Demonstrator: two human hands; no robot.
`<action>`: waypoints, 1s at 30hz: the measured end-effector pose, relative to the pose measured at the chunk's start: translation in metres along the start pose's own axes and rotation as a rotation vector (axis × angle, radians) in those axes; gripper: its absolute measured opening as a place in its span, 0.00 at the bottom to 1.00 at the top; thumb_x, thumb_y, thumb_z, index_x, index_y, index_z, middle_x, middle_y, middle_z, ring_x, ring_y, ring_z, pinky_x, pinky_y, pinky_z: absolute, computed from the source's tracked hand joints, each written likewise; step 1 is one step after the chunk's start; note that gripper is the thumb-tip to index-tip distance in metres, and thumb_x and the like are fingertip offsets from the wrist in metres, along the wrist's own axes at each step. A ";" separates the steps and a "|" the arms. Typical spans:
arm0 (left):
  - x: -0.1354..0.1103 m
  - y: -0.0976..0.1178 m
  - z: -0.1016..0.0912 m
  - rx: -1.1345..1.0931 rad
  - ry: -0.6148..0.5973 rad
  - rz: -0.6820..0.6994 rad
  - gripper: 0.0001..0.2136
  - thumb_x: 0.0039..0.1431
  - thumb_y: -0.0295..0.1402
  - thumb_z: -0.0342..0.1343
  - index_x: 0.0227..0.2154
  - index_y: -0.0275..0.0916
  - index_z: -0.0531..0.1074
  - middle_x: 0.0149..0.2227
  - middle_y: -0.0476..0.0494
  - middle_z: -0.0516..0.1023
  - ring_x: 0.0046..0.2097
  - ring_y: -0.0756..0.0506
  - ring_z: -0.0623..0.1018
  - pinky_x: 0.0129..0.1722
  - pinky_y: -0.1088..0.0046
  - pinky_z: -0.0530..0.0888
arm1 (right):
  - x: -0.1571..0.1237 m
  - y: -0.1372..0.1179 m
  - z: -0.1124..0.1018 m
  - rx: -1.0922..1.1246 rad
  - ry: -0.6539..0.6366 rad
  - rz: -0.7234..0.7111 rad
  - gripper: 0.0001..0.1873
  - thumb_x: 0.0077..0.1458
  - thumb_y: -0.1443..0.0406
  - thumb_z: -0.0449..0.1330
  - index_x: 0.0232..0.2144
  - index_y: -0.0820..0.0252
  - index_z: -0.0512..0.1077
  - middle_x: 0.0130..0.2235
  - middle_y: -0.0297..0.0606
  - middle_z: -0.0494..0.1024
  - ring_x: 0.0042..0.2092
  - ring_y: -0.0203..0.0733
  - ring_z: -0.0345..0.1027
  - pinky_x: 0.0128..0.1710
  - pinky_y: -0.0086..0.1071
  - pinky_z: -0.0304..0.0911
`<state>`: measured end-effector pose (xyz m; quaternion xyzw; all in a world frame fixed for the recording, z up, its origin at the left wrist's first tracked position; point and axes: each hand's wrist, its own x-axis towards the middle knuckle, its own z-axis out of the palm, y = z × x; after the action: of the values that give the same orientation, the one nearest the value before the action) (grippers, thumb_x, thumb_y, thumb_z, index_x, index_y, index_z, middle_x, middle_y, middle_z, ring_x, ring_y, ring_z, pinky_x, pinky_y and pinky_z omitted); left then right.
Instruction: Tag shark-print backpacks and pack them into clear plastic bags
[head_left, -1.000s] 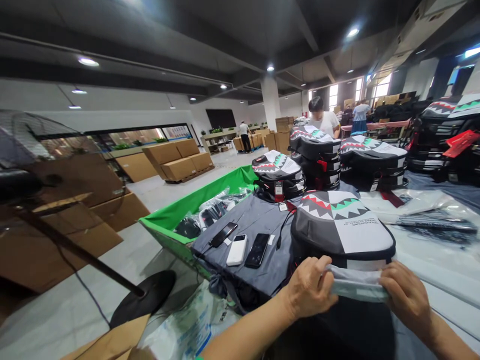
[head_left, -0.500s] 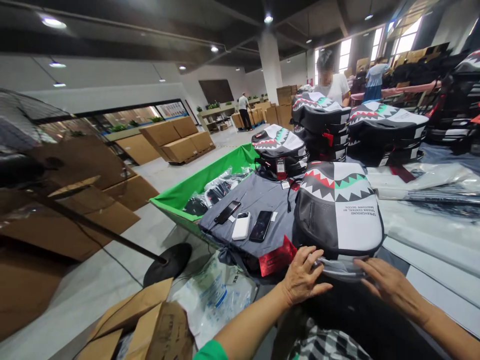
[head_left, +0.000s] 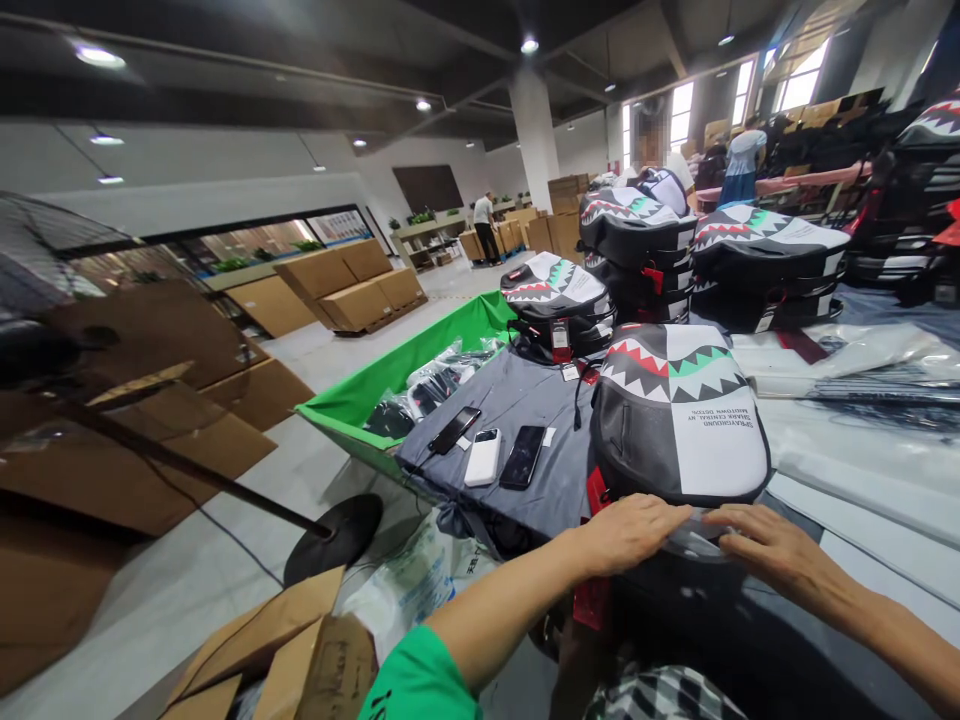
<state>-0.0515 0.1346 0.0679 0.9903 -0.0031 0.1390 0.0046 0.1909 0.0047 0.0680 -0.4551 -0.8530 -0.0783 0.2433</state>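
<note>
Shark-mouth backpack [head_left: 679,420] lying at twelve o'clock, and from the head view the left hand [head_left: 626,535] presses flat at its bottom edge, fingers together! Right hand [head_left: 772,548], fingers spread, rests on a greyish plastic edge [head_left: 697,540]. Two phones [head_left: 454,430] [head_left: 523,457], white power bank [head_left: 482,458] on grey cloth [head_left: 547,490] at ten o'clock!

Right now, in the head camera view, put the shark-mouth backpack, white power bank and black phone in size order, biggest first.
The shark-mouth backpack is largest. The black phone and white power bank look about alike, so I won't rank them.
</note>
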 end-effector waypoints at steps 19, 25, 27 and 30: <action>0.051 -0.047 -0.019 0.229 -0.203 0.866 0.09 0.70 0.27 0.50 0.39 0.42 0.76 0.25 0.52 0.73 0.28 0.50 0.73 0.37 0.71 0.70 | 0.046 0.013 -0.030 -0.299 -0.238 -0.356 0.18 0.60 0.81 0.54 0.27 0.55 0.69 0.25 0.27 0.70 0.28 0.35 0.61 0.27 0.37 0.47; 0.049 -0.052 -0.019 0.215 -0.102 0.966 0.11 0.72 0.29 0.48 0.37 0.41 0.75 0.33 0.46 0.76 0.37 0.49 0.74 0.46 0.70 0.69 | 0.036 0.026 -0.020 -0.340 -0.311 -0.401 0.15 0.62 0.76 0.56 0.25 0.57 0.68 0.25 0.30 0.68 0.26 0.36 0.55 0.24 0.39 0.36; 0.046 -0.055 -0.017 0.200 -0.099 0.957 0.12 0.72 0.30 0.47 0.37 0.40 0.75 0.33 0.46 0.76 0.38 0.49 0.75 0.43 0.72 0.70 | 0.035 0.030 -0.014 -0.330 -0.327 -0.441 0.15 0.64 0.73 0.56 0.25 0.57 0.67 0.22 0.29 0.65 0.25 0.36 0.51 0.24 0.38 0.35; 0.041 -0.059 -0.011 0.256 -0.181 0.881 0.11 0.72 0.30 0.46 0.40 0.41 0.75 0.24 0.51 0.68 0.27 0.52 0.70 0.26 0.74 0.65 | 0.037 0.034 -0.009 -0.342 -0.330 -0.456 0.15 0.66 0.71 0.55 0.25 0.57 0.67 0.21 0.29 0.63 0.23 0.36 0.49 0.24 0.38 0.33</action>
<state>-0.0143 0.1930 0.0897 0.8954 -0.4065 0.0400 -0.1774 0.2042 0.0480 0.0905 -0.2931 -0.9353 -0.1981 -0.0021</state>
